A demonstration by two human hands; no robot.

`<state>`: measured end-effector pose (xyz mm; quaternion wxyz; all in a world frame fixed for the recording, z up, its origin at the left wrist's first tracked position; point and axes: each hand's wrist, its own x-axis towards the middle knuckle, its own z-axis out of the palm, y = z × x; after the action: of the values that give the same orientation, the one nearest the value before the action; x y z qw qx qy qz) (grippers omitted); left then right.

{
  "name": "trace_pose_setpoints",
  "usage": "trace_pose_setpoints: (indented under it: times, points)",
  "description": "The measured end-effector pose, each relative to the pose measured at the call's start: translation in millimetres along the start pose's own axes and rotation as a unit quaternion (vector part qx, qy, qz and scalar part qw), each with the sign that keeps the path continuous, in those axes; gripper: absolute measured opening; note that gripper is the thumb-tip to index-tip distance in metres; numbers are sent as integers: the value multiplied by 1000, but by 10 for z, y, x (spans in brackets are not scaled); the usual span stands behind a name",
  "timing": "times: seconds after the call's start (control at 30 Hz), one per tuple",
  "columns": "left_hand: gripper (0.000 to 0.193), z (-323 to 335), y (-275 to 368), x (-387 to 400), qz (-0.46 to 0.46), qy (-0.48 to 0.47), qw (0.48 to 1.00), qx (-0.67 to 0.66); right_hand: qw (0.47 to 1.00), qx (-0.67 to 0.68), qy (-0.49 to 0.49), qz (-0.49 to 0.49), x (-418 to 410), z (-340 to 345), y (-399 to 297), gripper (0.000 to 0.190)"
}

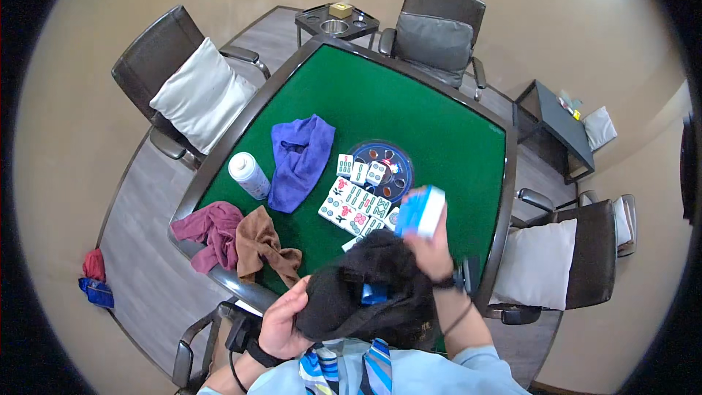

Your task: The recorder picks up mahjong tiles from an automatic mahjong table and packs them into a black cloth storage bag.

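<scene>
My left hand (pixel 288 318) grips the side of a black cloth bag (pixel 340 291), whose mouth gapes towards me with something blue inside. My right hand (pixel 430 241), raised over the table beside the bag, holds several mahjong tiles (pixel 425 211) with blue backs and white faces, slightly blurred. Beyond the bag, mahjong tiles (pixel 351 206) lie face up in rows on the green felt of the mahjong table (pixel 384 88). Three tiles (pixel 360 173) sit apart from these, by the round centre panel (pixel 403 167). The bag hides part of the nearest tiles.
A blue-purple cloth (pixel 299 162), a white spray can (pixel 249 175), a maroon cloth (pixel 211 236) and a brown cloth (pixel 263 247) lie or stand on the table's left part. Chairs with cushions (pixel 203 96) surround it. A small side table (pixel 334 26) stands beyond the far corner.
</scene>
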<state>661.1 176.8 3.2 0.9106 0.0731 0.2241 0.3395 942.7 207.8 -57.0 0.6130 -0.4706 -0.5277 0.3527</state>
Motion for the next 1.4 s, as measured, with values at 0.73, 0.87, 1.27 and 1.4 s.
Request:
trace_pose_setpoints:
  times: [0.73, 0.87, 1.27, 1.4]
  points:
    - [26, -289, 98, -324, -266, -193, 905, 271, 706, -553, -188, 400, 25, -340, 1315, 106]
    - [27, -265, 60, -186, -268, -205, 918, 207, 776, -504, -160, 344, 23, -607, 1844, 84]
    - [33, -365, -40, -206, -194, -133, 959, 161, 723, -609, -98, 312, 395, 4, 1548, 71]
    - [40, -294, -94, -208, -117, -94, 987, 53, 741, -611, -80, 265, 424, -188, 1526, 73]
